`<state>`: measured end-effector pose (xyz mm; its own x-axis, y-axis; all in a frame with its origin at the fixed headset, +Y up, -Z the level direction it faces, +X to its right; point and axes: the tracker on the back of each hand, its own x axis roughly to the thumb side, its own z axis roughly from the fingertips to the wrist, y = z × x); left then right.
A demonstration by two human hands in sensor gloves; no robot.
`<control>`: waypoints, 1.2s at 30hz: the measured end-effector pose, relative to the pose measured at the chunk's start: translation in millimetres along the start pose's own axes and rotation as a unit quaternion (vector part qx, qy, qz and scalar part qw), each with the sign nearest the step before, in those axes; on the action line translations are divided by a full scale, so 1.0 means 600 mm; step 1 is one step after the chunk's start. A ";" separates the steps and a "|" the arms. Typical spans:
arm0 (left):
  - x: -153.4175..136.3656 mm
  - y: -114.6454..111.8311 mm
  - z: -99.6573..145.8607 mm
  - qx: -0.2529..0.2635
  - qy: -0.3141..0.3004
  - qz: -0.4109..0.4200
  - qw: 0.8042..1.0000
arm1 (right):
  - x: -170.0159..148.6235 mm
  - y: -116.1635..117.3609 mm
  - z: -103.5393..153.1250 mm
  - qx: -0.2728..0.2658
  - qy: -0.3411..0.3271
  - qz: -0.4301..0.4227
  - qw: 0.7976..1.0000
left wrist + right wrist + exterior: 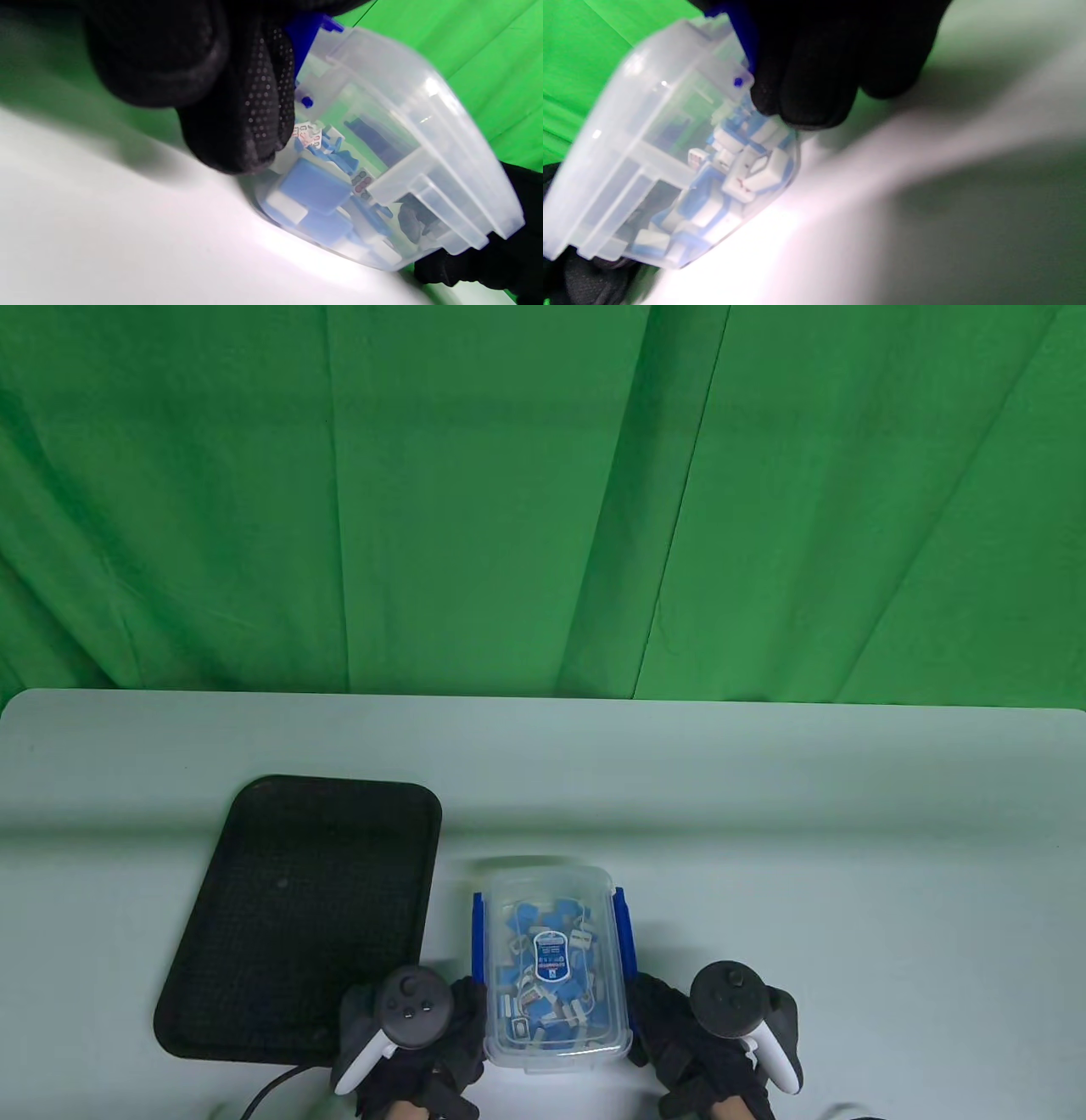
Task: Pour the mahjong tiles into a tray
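A clear plastic box (pixel 550 891) with a lid and blue side latches (pixel 478 933) stands on the table, full of blue and white mahjong tiles (pixel 556 984). A black tray (pixel 297 916) lies flat just left of it, with nothing in it. My left hand (pixel 462 1014) presses its fingers (pixel 242 118) on the box's left side at the latch. My right hand (pixel 657 1022) presses its fingers (pixel 814 76) on the right side at the other latch. The box (pixel 403 127) (pixel 649 127) and the tiles (pixel 314 186) (pixel 755 169) show in both wrist views.
The pale table (pixel 848 857) stretches wide to the right and behind the box. A green cloth (pixel 543 500) hangs at the back. A dark cable (pixel 271 1090) runs off the near edge below the tray.
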<state>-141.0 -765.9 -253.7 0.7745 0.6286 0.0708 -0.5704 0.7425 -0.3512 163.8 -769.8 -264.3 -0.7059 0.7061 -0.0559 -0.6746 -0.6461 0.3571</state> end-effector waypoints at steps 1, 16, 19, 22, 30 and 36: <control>0.000 0.000 0.001 -0.001 0.001 0.002 1.000 | 0.000 0.000 0.000 -0.001 0.000 0.003 1.000; 0.013 0.021 0.026 0.073 0.049 -0.107 0.990 | -0.001 -0.010 0.002 -0.050 0.036 0.114 0.992; 0.018 0.027 0.032 0.113 0.060 -0.157 0.979 | 0.001 -0.010 0.002 -0.054 0.039 0.130 0.989; 0.026 0.031 0.038 0.145 0.047 -0.195 0.969 | 0.003 -0.013 0.004 -0.075 0.048 0.148 0.985; 0.041 0.013 0.033 0.119 0.007 -0.162 0.979 | 0.035 -0.013 0.036 -0.193 -0.009 0.188 0.963; 0.040 -0.005 0.024 0.053 0.005 -0.100 0.994 | 0.058 0.013 0.040 -0.105 -0.027 0.195 0.975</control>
<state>-124.9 -749.7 -237.8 0.8776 0.4639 0.1209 -0.4297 0.8730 -0.2306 139.2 -742.9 -241.0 -0.9090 0.4053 0.0967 -0.3904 -0.9096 0.1421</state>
